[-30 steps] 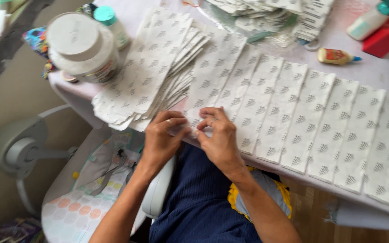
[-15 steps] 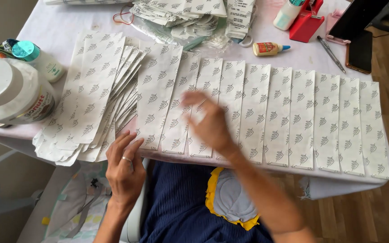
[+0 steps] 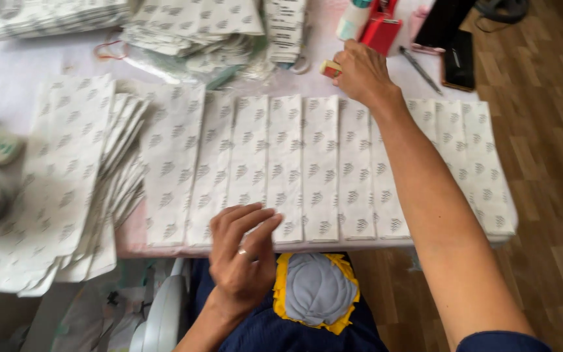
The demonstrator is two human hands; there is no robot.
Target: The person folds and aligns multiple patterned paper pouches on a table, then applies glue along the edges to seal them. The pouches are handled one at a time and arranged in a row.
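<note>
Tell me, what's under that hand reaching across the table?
The right hand covers a small glue bottle; only its yellowish end pokes out. Beneath the forearm lies the row of patterned paper bags on the table. The bottle's body is hidden.

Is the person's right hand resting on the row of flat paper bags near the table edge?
No, the right hand is stretched to the far side, closed on a small glue bottle, beyond the bag row.

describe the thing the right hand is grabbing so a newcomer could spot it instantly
Past the far edge of the row of patterned white paper bags on the table, the right hand covers a small glue bottle. Only its red-and-cream end shows, unlike the larger red case behind it.
</note>
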